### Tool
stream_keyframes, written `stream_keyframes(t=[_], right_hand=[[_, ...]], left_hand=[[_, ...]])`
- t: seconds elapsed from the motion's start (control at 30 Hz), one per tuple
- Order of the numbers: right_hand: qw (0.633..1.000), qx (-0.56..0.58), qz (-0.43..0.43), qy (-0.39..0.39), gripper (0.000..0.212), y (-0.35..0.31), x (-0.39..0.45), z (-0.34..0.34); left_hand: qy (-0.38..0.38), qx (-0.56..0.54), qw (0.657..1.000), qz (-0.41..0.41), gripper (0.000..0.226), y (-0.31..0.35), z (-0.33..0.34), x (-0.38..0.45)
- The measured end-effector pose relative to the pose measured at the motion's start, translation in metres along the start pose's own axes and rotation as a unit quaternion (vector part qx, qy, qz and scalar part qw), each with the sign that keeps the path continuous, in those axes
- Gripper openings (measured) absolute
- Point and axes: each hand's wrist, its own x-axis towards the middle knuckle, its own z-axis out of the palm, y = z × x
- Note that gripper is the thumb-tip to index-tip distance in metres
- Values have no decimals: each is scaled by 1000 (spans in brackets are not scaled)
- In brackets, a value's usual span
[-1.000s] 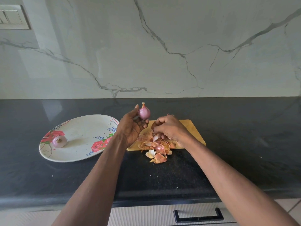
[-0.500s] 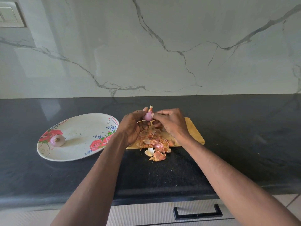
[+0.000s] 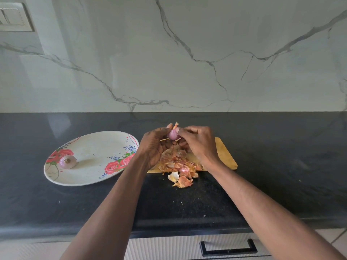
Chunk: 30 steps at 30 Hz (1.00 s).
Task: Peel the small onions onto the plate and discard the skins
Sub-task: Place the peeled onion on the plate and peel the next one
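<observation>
Just above the middle of the frame, your left hand (image 3: 154,147) cradles the small onion (image 3: 173,134), fingers curled round its left side and underside, while your right hand (image 3: 197,143) pinches at its right shoulder with thumb and forefinger. The dry tip still stands up on top, and a loose strip of skin trails out below the bulb, so this one looks only part peeled.

To do it well, catch that tip or the loose edge with your right fingertips and draw the skin down along the bulb rather than straight off, turning the onion in your left hand as each strip frees. Keep the left grip light, since the bared flesh is likely slippery.

Work over the pile of skins (image 3: 180,166) on the wooden board (image 3: 225,156) below your hands, so the scraps fall together; a few have already strayed onto the dark counter (image 3: 281,166).

The flowered plate (image 3: 93,147) at centre left holds one peeled onion (image 3: 67,161) near its left rim; this one belongs beside it once bare.
</observation>
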Motion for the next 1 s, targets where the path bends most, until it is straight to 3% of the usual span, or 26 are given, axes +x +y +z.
stream_keyframes(t=[0.1, 0.47, 0.63, 0.77, 1.0], right_hand=[[1000, 25, 9, 1, 5, 0, 1, -2], [1000, 16, 7, 6, 2, 5, 3, -1], [1000, -2, 5, 11, 8, 4, 3, 4], [1000, -13, 14, 14, 12, 2, 3, 1], [997, 52, 64, 11, 13, -2, 2, 2]], left_hand=[[10, 5, 1000, 8, 16, 1, 0, -1], [22, 42, 999, 24, 11, -3, 1, 0], [-7, 54, 998, 19, 10, -2, 2, -2], [-47, 66, 997, 18, 26, -2, 3, -5], [-8, 54, 998, 14, 14, -1, 2, -4]])
